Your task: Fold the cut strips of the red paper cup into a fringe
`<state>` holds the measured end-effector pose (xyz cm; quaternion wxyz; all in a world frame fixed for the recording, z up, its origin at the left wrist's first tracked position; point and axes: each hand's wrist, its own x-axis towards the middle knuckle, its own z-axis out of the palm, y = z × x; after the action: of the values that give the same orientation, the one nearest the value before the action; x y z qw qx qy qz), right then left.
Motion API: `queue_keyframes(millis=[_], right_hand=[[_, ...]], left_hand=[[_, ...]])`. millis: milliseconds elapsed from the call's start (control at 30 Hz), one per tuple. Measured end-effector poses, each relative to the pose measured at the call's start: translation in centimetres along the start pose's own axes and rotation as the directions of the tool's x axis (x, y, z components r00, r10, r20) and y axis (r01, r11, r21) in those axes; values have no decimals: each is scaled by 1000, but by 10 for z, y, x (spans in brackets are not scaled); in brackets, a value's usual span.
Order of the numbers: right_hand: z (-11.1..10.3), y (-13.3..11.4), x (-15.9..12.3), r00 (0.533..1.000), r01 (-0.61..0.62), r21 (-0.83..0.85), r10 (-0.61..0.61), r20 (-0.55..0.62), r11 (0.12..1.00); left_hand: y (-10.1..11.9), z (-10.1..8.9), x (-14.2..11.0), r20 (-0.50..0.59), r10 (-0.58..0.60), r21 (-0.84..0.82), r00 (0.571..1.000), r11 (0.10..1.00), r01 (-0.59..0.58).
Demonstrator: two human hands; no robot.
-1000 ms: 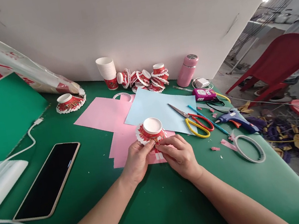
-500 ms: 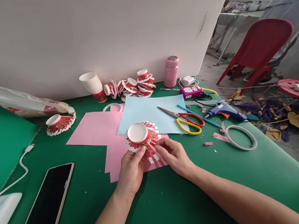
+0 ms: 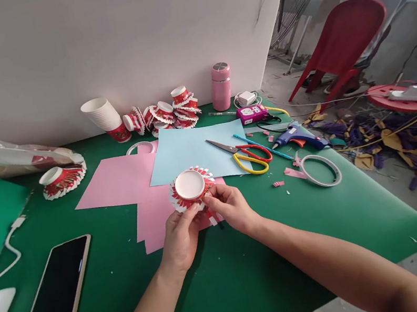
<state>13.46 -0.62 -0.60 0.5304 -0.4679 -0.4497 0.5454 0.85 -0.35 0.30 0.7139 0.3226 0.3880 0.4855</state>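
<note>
A red paper cup [image 3: 190, 184], its side cut into strips that fan outward, is held base up between my two hands. My left hand [image 3: 180, 238] pinches its lower rim with the thumb on top. On the right side, the thumb and fingers of my right hand [image 3: 233, 208] are closed on the strips. Some strips there are hidden behind my fingers. Beneath the cup lie sheets of pink paper [image 3: 116, 179] and a light blue sheet [image 3: 187, 149]. Scissors [image 3: 246, 155] with red and yellow handles rest on the blue sheet's right side.
Along the wall stand stacked cups [image 3: 104, 120], several cut cups [image 3: 163, 113] and a pink flask [image 3: 221, 87]. To the right are a blue glue gun [image 3: 297, 136] and a tape roll [image 3: 321, 170]. A phone [image 3: 53, 304] and another cut cup [image 3: 62, 179] lie left.
The view has shifted, so the table items sit further left. My right hand has moved in closer to the cup's base, and fewer loose strips show at the lower right.
</note>
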Motion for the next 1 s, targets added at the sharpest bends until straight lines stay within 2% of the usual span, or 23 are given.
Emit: queue_keyframes(millis=[167, 500, 733, 1000], right_hand=[[-2, 0, 1, 1000, -2, 49, 2, -1, 999], [-1, 0, 1, 1000, -2, 71, 0, 27, 997], [-2, 1, 1, 999, -2, 103, -2, 37, 995], [-1, 2, 0, 996, -12, 65, 7, 84, 998]], left_hand=[[6, 1, 0, 33, -29, 42, 999, 999, 27], [-1, -2, 1, 65, -11, 67, 998, 998, 6], [-1, -4, 2, 42, -29, 45, 999, 999, 28], [0, -2, 4, -36, 10, -2, 999, 1000, -10]])
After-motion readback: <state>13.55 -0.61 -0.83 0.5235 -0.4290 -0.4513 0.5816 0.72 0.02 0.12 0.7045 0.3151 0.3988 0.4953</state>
